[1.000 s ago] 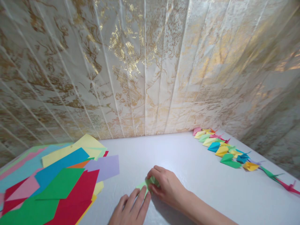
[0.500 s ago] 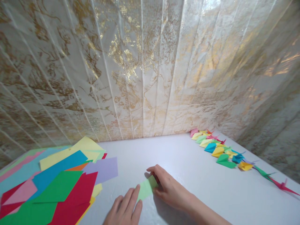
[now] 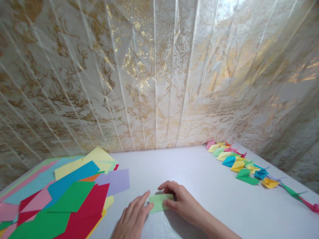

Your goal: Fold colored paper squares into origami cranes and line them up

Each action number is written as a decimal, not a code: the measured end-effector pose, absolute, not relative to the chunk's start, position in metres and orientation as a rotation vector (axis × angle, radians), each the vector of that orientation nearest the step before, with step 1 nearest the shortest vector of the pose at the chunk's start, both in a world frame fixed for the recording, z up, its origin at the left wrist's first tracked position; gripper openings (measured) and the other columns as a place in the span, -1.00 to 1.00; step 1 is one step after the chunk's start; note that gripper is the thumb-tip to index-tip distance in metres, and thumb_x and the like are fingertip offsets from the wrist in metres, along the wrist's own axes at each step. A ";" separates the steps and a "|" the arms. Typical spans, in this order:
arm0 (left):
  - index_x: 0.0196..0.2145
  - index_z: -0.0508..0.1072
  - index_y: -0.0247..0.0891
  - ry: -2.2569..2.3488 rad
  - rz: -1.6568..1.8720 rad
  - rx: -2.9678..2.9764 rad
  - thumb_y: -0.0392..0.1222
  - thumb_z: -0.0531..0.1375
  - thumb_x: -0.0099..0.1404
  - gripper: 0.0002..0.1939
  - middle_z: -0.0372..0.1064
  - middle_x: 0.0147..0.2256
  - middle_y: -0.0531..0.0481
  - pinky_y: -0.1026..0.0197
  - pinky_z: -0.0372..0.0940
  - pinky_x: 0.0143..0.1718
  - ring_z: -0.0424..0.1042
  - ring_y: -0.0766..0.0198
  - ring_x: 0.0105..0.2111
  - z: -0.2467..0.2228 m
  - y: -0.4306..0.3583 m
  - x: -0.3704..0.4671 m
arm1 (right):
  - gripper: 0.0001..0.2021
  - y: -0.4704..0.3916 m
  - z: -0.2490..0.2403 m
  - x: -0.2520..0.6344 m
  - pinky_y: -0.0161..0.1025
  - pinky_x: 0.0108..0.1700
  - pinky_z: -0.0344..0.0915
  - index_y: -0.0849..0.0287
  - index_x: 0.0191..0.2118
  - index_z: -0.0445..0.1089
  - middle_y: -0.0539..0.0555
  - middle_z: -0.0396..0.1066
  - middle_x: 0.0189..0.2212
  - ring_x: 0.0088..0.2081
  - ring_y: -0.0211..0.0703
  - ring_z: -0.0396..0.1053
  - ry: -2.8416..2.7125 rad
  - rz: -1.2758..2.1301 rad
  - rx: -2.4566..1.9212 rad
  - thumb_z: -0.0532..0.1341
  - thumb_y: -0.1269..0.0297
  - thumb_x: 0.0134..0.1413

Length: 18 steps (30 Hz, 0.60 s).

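A small light green paper (image 3: 157, 203), seemingly folded into a rectangle, lies on the white table between my hands. My right hand (image 3: 180, 200) pinches its right end, the thumb on top and the fingers curled behind. At the left end is my left hand (image 3: 134, 212), its fingers stretched out and its thumb tip at the paper's edge. Whether that thumb presses on the paper or only rests beside it, I cannot tell.
Overlapping sheets of coloured paper (image 3: 82, 199) cover the left of the table (image 3: 159, 166). Along the right side stand rows of folded paper pieces, among them a green one (image 3: 246, 176) and a yellow one (image 3: 269, 183). A gold-patterned curtain (image 3: 159, 83) hangs behind.
The light green paper has turned from a slant to nearly level and looks narrower. My left fingers have come off its surface to its left edge; my right thumb now lies on top.
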<state>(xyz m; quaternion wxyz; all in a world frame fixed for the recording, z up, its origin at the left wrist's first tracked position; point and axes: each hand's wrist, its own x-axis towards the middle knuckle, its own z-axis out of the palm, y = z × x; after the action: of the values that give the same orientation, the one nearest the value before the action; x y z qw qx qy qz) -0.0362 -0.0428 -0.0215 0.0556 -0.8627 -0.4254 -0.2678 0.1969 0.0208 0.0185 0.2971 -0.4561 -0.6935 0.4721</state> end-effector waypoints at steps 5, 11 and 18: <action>0.29 0.11 -0.11 -1.984 -1.808 -2.580 -0.34 0.20 0.16 -0.24 0.35 0.15 -0.14 0.03 0.29 0.10 0.35 0.07 0.13 0.003 -0.025 -0.016 | -0.70 0.021 0.024 0.178 -0.30 -0.33 0.16 0.19 -0.32 0.41 -0.02 0.40 -0.44 -0.44 -0.23 0.28 -1.376 1.637 -0.898 0.43 0.16 -0.17; -0.44 0.48 -0.27 -2.198 -2.462 -2.649 0.13 0.38 0.13 -0.62 0.41 -0.43 0.04 0.30 0.27 -0.30 0.38 0.23 -0.36 0.020 0.000 -0.019 | -0.59 0.023 0.020 0.165 -0.30 -0.32 0.16 0.17 -0.31 0.40 -0.04 0.34 -0.47 -0.43 -0.24 0.25 -1.114 1.646 -0.827 0.47 -0.02 -0.15; -0.43 0.38 -0.25 -2.491 -2.977 -2.249 0.19 0.39 0.11 -0.54 0.38 -0.52 0.10 0.33 0.18 -0.44 0.31 0.33 -0.51 0.011 -0.002 -0.021 | -0.66 0.020 0.006 0.174 -0.18 -0.14 0.24 0.02 -0.05 0.49 0.02 0.36 -0.30 -0.25 -0.14 0.30 -1.435 1.410 -0.745 0.36 0.02 0.08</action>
<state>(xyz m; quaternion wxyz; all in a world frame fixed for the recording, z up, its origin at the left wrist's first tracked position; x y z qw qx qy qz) -0.0214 -0.0018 0.0112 -0.6228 -0.3923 -0.4345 -0.5191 0.1739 0.0200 0.0062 0.4778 -0.3050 -0.5876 0.5774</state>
